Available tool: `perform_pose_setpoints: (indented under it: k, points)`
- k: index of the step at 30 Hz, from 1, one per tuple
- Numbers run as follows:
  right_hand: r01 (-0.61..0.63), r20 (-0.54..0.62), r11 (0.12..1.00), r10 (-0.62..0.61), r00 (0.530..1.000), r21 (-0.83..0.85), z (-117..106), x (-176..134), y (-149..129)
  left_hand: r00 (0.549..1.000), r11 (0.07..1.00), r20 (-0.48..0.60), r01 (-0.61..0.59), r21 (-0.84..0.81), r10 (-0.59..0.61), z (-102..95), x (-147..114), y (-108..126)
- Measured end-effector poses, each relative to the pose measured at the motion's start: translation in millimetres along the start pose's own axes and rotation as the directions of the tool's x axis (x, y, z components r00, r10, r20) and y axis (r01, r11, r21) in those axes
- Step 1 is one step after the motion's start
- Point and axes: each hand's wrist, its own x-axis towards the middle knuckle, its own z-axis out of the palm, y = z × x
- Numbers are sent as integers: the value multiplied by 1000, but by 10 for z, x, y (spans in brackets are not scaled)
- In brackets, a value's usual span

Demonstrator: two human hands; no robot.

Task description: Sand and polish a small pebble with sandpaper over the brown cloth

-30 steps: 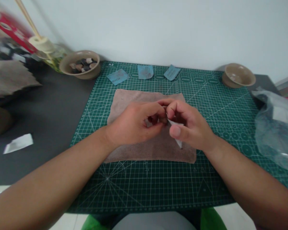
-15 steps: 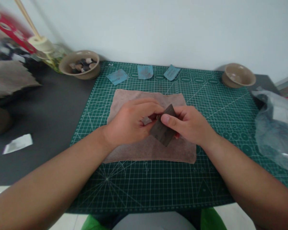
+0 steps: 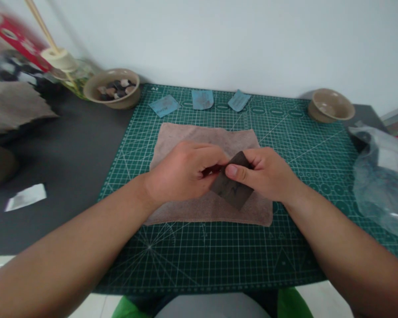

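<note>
Above a pinkish-brown cloth (image 3: 175, 212), both hands meet. My right hand (image 3: 265, 174) pinches a small dark grey-brown piece of sandpaper (image 3: 234, 190), thumb on its upper face and fingers behind. Faint dark marks show on that face, and the piece is tilted. My left hand (image 3: 182, 172) is closed right beside it, fingertips tucked behind the sandpaper's left edge. Whatever lies between the left fingers is hidden. The cloth is spread flat on a green cutting mat (image 3: 192, 260).
Three blue paper-like pieces, one of them a blue sheet (image 3: 202, 100), lie along the mat's back. A bowl of stones (image 3: 119, 99) stands back left, another bowl (image 3: 330, 106) back right. A clear plastic bag (image 3: 374, 176) lies right; a reed diffuser (image 3: 61, 62) and white scrap (image 3: 26, 197) are left.
The sandpaper has shifted slightly right and down and turned a little, showing dark marks on its face. The left fingers have closed in nearer to it.
</note>
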Motion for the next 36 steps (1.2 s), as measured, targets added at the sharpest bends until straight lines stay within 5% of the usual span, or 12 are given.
perform_pose_setpoints:
  k: [6,13,17,21,28,32,36]
  points:
    - [-86,69,944,68,995,320,1,-22,-68,995,985,19,100,-140,-98,-72,22,83]
    - [-151,156,870,87,984,470,-2,-43,-97,988,901,19,146,-408,-152,-57,-43,76]
    - [-126,125,915,83,989,384,-10,-31,-90,996,953,-16,76,-294,-85,-62,-22,90]
    - [-41,19,995,40,999,96,-3,-4,-53,1000,997,22,-17,-76,19,-64,10,95]
    - [58,-96,951,-91,991,-303,69,42,60,992,977,120,-62,205,38,3,-10,46]
    - [46,-129,968,-80,988,-246,67,35,32,997,986,76,-24,167,12,22,-7,56]
    - [4,-93,999,-1,996,35,46,-18,-36,998,998,-7,66,10,-66,-9,14,101]
